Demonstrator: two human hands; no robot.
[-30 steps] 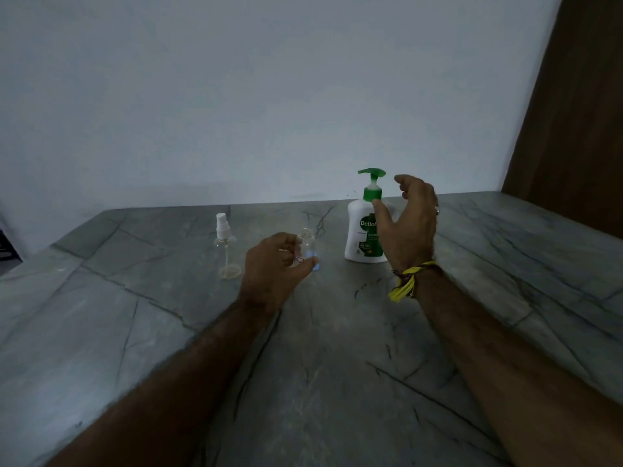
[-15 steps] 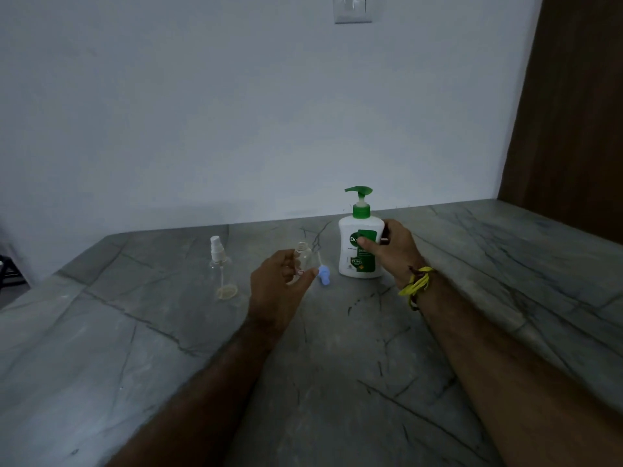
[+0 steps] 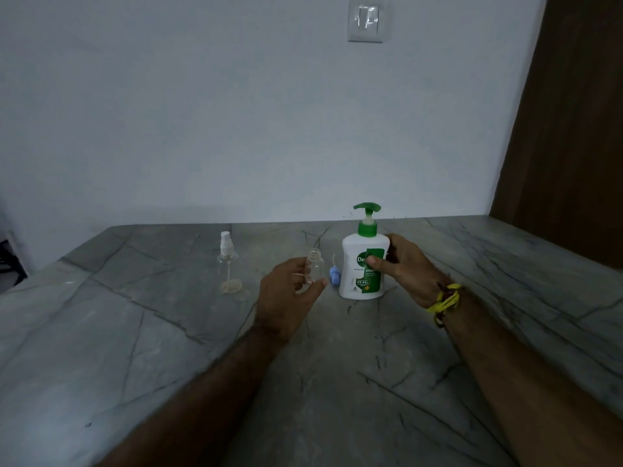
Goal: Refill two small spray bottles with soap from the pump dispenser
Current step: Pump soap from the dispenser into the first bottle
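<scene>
A white soap dispenser (image 3: 360, 261) with a green pump head stands upright on the grey stone counter (image 3: 168, 332). My right hand (image 3: 404, 267) grips its body from the right, thumb across the label. My left hand (image 3: 286, 294) holds a small clear bottle (image 3: 315, 264) with its neck uncapped, just left of the dispenser. A blue spray cap (image 3: 333, 276) lies on the counter between that bottle and the dispenser. A second clear spray bottle (image 3: 227, 264) with a white sprayer top stands upright further left, untouched.
A white wall with a light switch (image 3: 365, 20) rises behind the counter. A dark wooden door (image 3: 573, 129) is at the right. The counter's left edge drops off near a dark object (image 3: 8, 261).
My right hand dropped from beside the pump head and closed around the dispenser's body. My left hand kept hold of the small open bottle. The view has tilted upward.
</scene>
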